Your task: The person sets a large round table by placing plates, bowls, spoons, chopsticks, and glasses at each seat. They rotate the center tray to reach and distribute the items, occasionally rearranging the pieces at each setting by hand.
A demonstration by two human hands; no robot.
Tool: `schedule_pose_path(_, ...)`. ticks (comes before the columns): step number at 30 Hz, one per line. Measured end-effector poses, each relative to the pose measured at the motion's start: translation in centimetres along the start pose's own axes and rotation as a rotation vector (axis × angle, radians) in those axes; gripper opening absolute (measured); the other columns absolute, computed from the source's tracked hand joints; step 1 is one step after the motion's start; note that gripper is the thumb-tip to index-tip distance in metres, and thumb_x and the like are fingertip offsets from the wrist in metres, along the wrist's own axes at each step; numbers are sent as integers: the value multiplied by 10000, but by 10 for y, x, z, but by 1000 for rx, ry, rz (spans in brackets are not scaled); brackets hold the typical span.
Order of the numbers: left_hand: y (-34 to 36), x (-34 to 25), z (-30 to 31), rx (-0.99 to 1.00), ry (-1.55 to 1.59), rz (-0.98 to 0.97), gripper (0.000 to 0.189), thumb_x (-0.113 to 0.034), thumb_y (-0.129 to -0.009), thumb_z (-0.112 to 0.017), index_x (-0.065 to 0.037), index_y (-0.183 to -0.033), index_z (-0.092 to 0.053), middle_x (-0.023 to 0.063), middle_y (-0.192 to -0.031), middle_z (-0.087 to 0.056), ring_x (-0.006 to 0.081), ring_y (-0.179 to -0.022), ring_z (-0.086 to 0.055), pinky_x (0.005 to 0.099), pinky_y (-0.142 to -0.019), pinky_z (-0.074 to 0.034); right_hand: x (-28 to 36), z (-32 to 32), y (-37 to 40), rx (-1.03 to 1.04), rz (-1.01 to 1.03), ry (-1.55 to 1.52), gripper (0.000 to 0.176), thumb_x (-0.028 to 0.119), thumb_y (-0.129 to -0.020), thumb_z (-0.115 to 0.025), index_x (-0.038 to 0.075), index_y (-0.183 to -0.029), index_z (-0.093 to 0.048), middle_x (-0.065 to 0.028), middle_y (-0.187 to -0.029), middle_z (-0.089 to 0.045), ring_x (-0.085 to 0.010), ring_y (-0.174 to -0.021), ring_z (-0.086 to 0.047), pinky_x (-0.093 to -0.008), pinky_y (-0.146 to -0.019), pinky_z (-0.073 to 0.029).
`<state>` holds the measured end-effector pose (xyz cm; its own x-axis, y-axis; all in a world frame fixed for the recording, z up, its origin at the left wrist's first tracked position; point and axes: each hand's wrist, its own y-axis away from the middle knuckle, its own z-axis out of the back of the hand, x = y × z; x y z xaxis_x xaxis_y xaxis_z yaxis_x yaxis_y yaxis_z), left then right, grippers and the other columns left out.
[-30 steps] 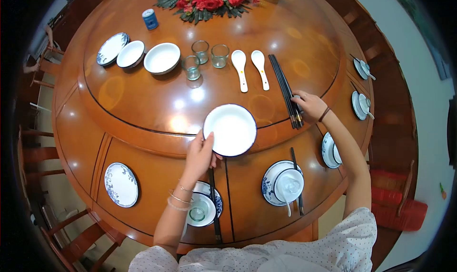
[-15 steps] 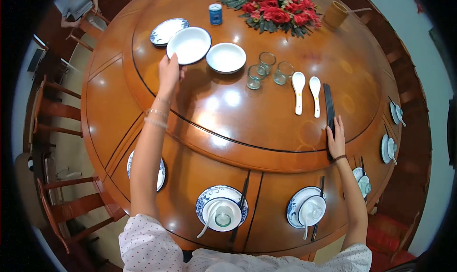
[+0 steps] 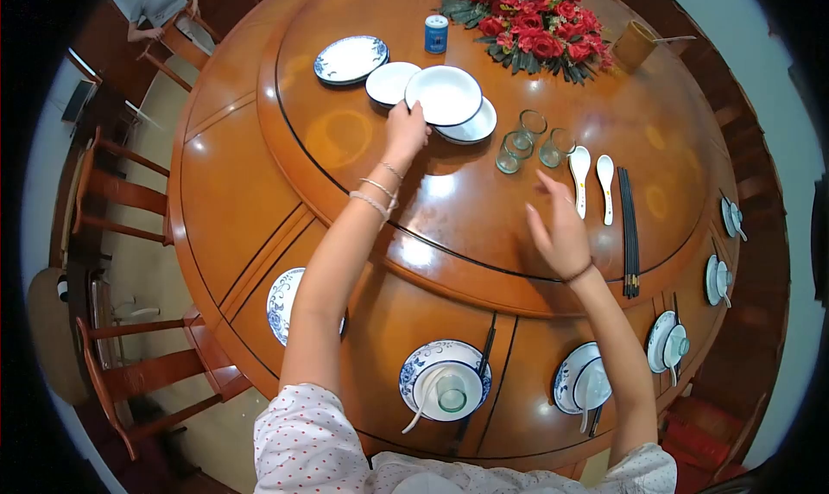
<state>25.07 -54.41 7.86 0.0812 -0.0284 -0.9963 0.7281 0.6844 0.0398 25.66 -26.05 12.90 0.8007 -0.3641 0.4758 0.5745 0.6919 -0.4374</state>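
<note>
My left hand [image 3: 408, 133] grips the near-left edge of a white bowl [image 3: 443, 92] with a blue rim. That bowl overlaps a second white bowl [image 3: 475, 128] to its right, while a third bowl [image 3: 389, 83] sits just left of it on the turntable [image 3: 466, 209]. Further left lie blue-patterned plates [image 3: 351, 59]. Fingers spread, my right hand [image 3: 561, 231] hangs over the turntable with nothing in it. Nearest to it are white spoons [image 3: 580, 179], a second spoon [image 3: 605, 187], black chopsticks [image 3: 629, 235] and glass cups [image 3: 509, 153].
A blue can [image 3: 436, 34], red flowers [image 3: 540, 28] and a wooden holder [image 3: 635, 45] stand toward the back. Place settings [image 3: 432, 356] line the table's near edge. Wooden chairs [image 3: 147, 377] flank the left, where a person [image 3: 164, 6] is by a chair at the far side.
My left hand has moved the bowl rightward, uncovering another bowl where it was. My right hand has left the chopsticks and moved left, fingers apart. The view has shifted.
</note>
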Motion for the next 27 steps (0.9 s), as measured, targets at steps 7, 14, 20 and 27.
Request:
schedule_pose_path(7,-24,12,-22,53,-259,-100,357,-214,-840,-453,78,-1037,-514,285,-901,-585,421,-861,-563,451,-798,-426,11,-92,-85,22,-462,-286,702,95,-816,-536,-62,-1345,-102,-96,-823,-575,-167,-614,-551,-281,-616,-459)
schedule_pose_path(14,-27,7,-21,138,-424,-142,330,-209,-824,-476,88,-960,-519,287,-923,-577,418,-883,-557,458,-803,-426,5,-124,-99,-74,-595,-321,741,99,-767,-558,-132,-1315,-116,-161,-951,-562,-231,-774,-554,-304,-750,-445)
schedule_pose_path(20,-21,4,-23,133,-566,-194,385,-219,-820,-509,107,-1026,-512,282,-813,-600,400,-791,-594,438,-729,-469,-3,-134,-94,-54,-630,-206,783,104,-722,-581,-141,-1310,-127,-145,-877,-485,-231,-784,-509,-306,-753,-434)
schedule_pose_path(27,-29,7,-17,212,-646,-241,425,-316,-807,-563,104,-755,-596,220,-646,-610,351,-728,-620,398,-713,-484,-4,-141,-93,-17,-620,-93,815,114,-707,-567,-139,-1315,-87,-176,-914,-466,-257,-799,-509,-326,-763,-435)
